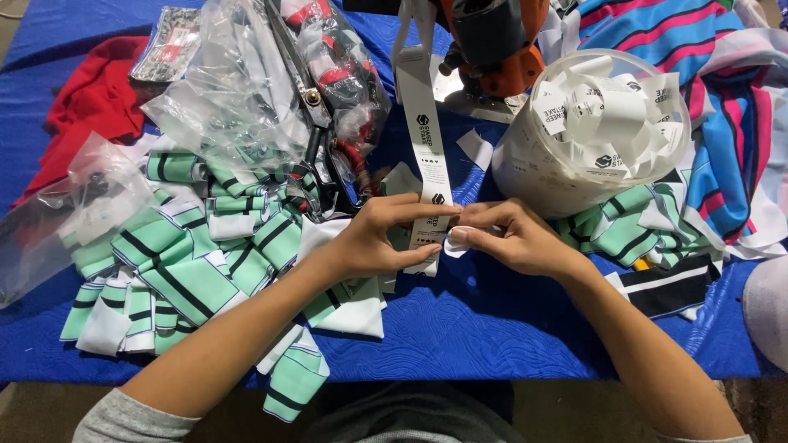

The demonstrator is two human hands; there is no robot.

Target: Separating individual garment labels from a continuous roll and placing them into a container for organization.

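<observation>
Two hands met over a long white printed label strip at mid-counter.

Left hand pinched the strip's lower end between thumb and fingers; right hand held fingers narrow on a small white label piece just beside the strip. The strip ran up toward an orange machine. A clear round tub of cut white labels sat right; green-and-white striped fabric pieces lay left on the blue quilted counter. Judgement: to do it well, keep the strip taut and pinch close to the joint so the piece parts cleanly.
</observation>
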